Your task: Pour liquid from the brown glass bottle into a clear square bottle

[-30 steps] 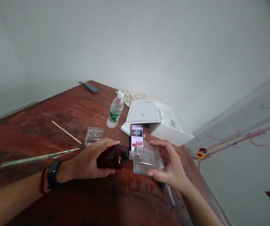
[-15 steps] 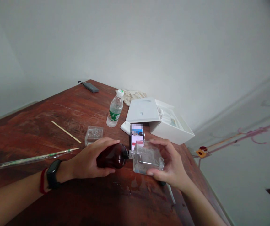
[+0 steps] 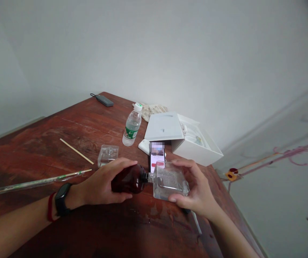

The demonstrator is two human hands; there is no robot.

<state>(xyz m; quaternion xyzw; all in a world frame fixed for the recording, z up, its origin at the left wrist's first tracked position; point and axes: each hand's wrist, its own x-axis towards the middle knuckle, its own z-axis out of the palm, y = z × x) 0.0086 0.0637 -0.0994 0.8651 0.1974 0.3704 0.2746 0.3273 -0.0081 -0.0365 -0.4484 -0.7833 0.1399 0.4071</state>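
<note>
A dark brown bottle [image 3: 129, 179] lies on its side in my left hand [image 3: 101, 182], fingers wrapped around its body. Its black neck meets the short neck of a clear square glass bottle [image 3: 169, 181], also tipped sideways. My right hand [image 3: 197, 186] grips that clear bottle by its base end. Both bottles are held above the wooden table [image 3: 89, 229], mouth to mouth. Small bubbles or drops show inside the clear one. Behind my left hand stands another clear square container [image 3: 108, 154], partly covered by the hand.
Behind my hands are a lit phone [image 3: 157, 157], a capped water bottle [image 3: 131, 125] and an open white box [image 3: 197, 150]. A wooden stick [image 3: 76, 151] and a wrapped chopstick [image 3: 35, 183] lie left. A grey device [image 3: 104, 100] is at the far corner. Wet spots mark the tabletop.
The view has shifted slightly, so everything sits a little further right and lower. Both hands keep their grip, and the bottles stay neck to neck.
</note>
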